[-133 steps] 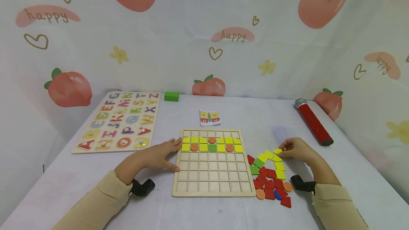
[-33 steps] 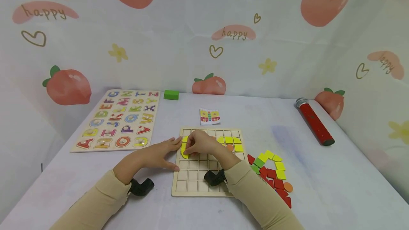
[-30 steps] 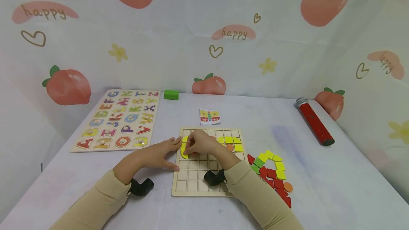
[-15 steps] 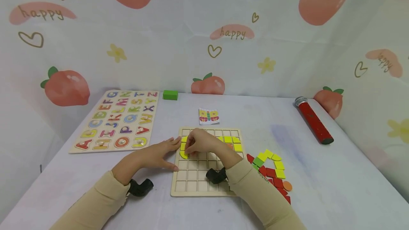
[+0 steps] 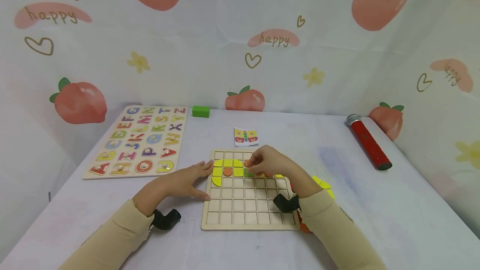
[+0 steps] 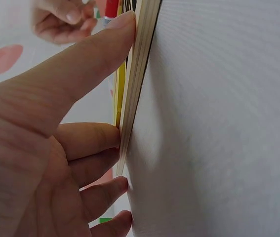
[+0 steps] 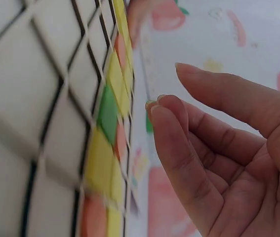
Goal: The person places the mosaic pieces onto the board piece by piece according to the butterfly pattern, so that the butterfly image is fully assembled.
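"So, how are the hands?"
"Left hand (image 5: 185, 181) spread, touching the left edge of the grid board (image 5: 238, 206); right hand (image 5: 273, 162) above it, thumb parted from curled fingers, pinching nothing."
"And that rounded yellow tile (image 5: 216, 181)?"
"Leftmost column, below a yellow square (image 5: 217, 172); I'd brace the board while checking the tile sits flush."

Head view: right hand (image 5: 271, 162) and right sleeve (image 5: 339, 230) cover part of the coloured tiles (image 5: 228, 163) on the board (image 5: 238, 206) and most of the loose pieces (image 5: 325, 185) beside it; both that sleeve and the left sleeve (image 5: 108, 232) run off the bottom edge, finer marks on the card (image 5: 246, 137) too small to read. Left wrist: board edge-on, grid face hidden. Right wrist: nearest cells blurred, board cut off at left, right hand cropped lower right.
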### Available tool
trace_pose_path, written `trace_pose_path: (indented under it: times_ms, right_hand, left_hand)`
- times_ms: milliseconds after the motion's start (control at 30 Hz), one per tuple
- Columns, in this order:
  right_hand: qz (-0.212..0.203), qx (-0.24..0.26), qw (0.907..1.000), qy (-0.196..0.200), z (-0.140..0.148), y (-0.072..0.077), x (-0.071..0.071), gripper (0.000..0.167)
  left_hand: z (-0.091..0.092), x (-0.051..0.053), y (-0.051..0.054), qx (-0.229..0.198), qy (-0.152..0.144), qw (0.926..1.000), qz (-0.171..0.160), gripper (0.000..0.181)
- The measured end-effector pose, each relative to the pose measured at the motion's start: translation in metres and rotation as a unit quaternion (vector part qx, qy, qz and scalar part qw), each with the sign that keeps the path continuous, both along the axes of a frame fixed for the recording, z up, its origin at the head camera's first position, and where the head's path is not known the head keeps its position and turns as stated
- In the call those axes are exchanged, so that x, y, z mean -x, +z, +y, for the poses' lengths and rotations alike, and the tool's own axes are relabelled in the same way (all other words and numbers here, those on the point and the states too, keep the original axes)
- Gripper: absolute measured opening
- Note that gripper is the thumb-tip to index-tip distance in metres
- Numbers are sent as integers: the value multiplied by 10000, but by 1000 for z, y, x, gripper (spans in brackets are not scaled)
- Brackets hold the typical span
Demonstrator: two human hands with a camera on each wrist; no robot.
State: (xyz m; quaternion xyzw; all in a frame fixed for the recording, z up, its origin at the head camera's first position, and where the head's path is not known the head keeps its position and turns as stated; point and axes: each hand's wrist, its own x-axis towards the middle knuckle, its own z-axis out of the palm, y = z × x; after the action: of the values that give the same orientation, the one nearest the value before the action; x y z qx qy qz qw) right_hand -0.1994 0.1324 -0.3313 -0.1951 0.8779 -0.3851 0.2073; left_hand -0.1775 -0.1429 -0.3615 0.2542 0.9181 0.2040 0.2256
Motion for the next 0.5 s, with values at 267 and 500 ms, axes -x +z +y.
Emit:
trace_pose_path:
  times_ms: [267, 500]
  right_hand:
    - [122, 67, 9988, -478, 56, 8, -8, 27]
    - [91, 180, 9966, -803, 93, 9, -21, 33]
  left_hand:
    - [0, 0, 0, -25, -16, 10000, 43, 96]
    - [0, -1, 0, -61, -8, 10000, 10, 95]
